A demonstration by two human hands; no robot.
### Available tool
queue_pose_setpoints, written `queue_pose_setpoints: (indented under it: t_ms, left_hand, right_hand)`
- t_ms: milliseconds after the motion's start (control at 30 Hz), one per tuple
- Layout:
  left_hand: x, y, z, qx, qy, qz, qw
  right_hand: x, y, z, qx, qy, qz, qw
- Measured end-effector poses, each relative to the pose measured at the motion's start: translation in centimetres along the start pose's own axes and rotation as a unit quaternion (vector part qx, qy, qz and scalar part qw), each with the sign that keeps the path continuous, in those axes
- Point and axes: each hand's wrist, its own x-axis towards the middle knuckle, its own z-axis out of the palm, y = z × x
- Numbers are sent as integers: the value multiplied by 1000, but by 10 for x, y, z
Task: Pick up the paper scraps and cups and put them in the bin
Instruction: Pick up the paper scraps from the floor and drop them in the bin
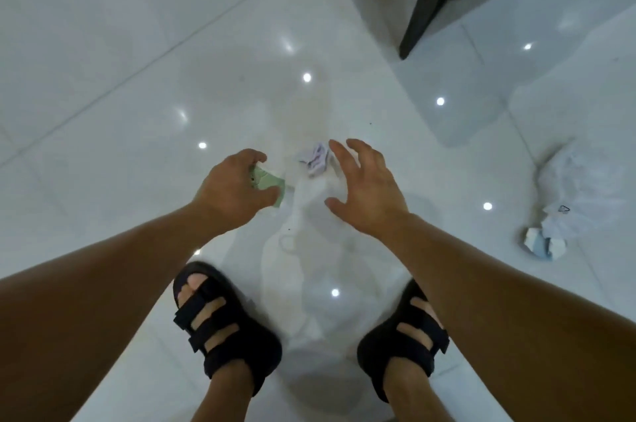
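My left hand [234, 186] grips a crumpled green paper scrap [270, 186] above the white tiled floor. A crumpled lilac paper scrap [316, 157] lies on the floor just beyond and left of my right hand [364, 184], whose fingers are spread and hold nothing. To the right a blue and white crumpled paper scrap [545, 244] lies on the floor beside a clear plastic cup [578, 180] lying on its side. No bin is in view.
My two feet in black strap sandals [223, 328] [406, 346] stand on the glossy white tiles below my hands. A dark furniture leg [423, 12] stands at the upper right. Ceiling lights reflect as bright spots on the floor.
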Motion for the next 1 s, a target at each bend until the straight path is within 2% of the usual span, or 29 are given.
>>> queue_pose_setpoints:
  t_ms: [100, 233, 300, 400, 467, 800, 1000]
  left_hand:
    - [4, -48, -2, 8, 34, -25, 999]
    - [2, -85, 11, -14, 46, -31, 998]
    - [0, -92, 16, -32, 50, -37, 998]
    - [-9, -93, 11, -48, 45, -39, 997]
    - [-19, -87, -3, -61, 45, -36, 996]
    - [-139, -48, -159, -118, 124, -44, 984]
    - [-287, -49, -261, -199, 204, -104, 953]
  right_hand:
    - [38, -6, 19, -97, -24, -10, 995]
    - [56, -15, 45, -176, -31, -77, 981]
    - [55, -17, 51, -183, -47, -80, 979]
    - [43, -29, 50, -144, -67, -39, 987]
    - [33, -50, 36, -133, -57, -46, 988]
    - [4, -241, -112, -141, -32, -148, 978]
    - [-54, -387, -205, -200, -60, -275, 939]
